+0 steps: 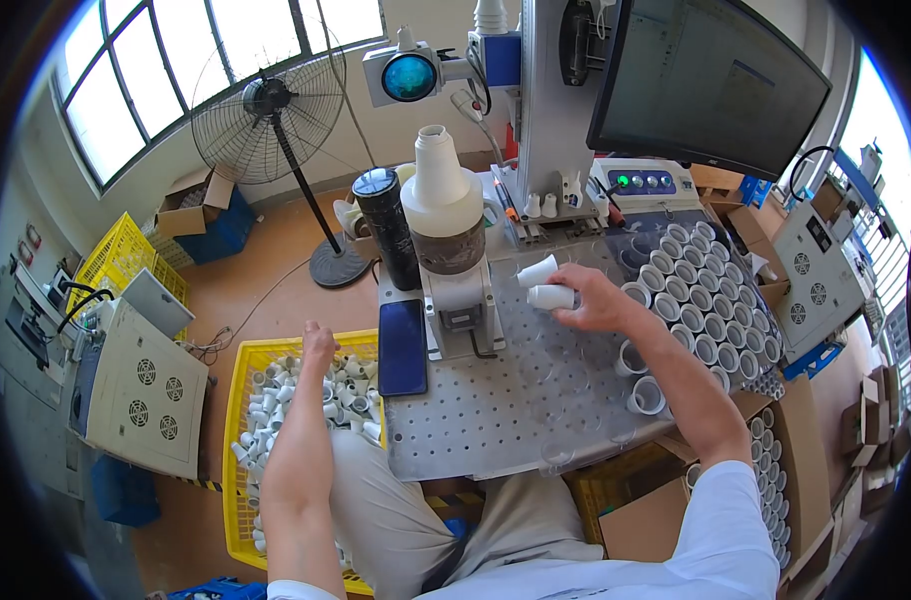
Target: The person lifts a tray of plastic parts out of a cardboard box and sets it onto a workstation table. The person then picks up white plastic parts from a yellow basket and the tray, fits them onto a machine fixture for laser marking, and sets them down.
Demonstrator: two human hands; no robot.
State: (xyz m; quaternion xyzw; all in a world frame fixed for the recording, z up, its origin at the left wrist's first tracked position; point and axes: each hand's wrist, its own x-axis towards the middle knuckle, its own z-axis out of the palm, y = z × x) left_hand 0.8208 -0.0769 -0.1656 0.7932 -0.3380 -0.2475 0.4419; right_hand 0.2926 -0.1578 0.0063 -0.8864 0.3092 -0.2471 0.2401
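My right hand (pixel 593 301) grips two white plastic cup-shaped fittings (pixel 553 297), one above the other, over the perforated metal worktop (pixel 446 430). My left hand (pixel 319 343) hovers at the back of a yellow basket (pixel 238 400) piled with loose white fittings (pixel 356 385). Its fingers are curled, and whatever they may hold is hidden. Between my hands stands a rotary fixture (pixel 456 285) with a white stepped cone (pixel 438 180) upright on top. To the right of my right hand, many fittings (pixel 701 300) stand in rows, open ends up.
A dark phone (pixel 403 345) lies at the worktop's left edge, beside a black cylinder (pixel 386 230). Above the fixture hangs a machine head with a blue-green lens (pixel 409 77). A monitor (pixel 711 80) overhangs the back right. A cardboard box (pixel 801 450) of fittings stands at right.
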